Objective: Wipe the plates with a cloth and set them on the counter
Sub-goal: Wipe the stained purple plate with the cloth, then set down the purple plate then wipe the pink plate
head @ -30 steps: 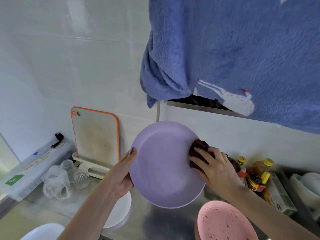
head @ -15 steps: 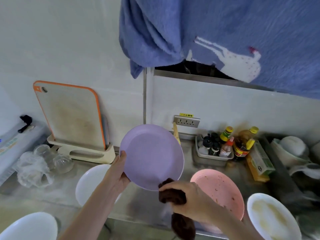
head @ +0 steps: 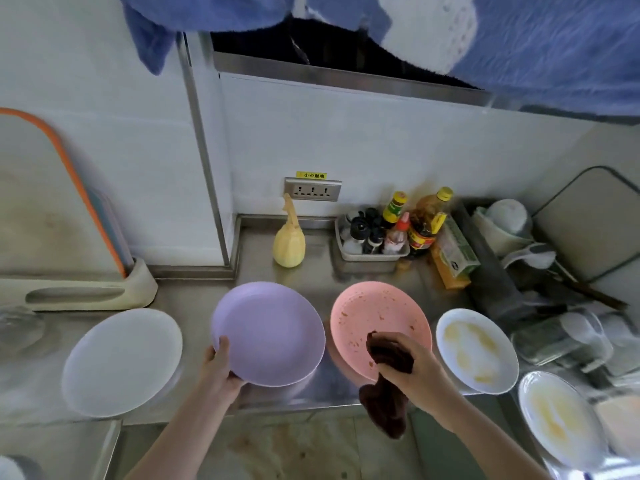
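Stainless steel counter (head: 194, 299) is running under a white wall, bearing five plates in the head view. At nine o'clock a clean white plate (head: 121, 362) is lying flat. The left hand (head: 221, 372) is gripping the lilac plate (head: 268, 332) by its near rim at the centre, thumb on top. At three o'clock, two white plates (head: 476, 351) (head: 559, 419) are showing yellow smears. The right hand (head: 415, 368) is clutching a dark brown cloth (head: 388, 386) over the near edge of the crumb-speckled pink plate (head: 379, 327). At one o'clock a small tray (head: 372, 252) is holding several sauce bottles; a yellow squeeze bottle (head: 289, 242) is standing at twelve.
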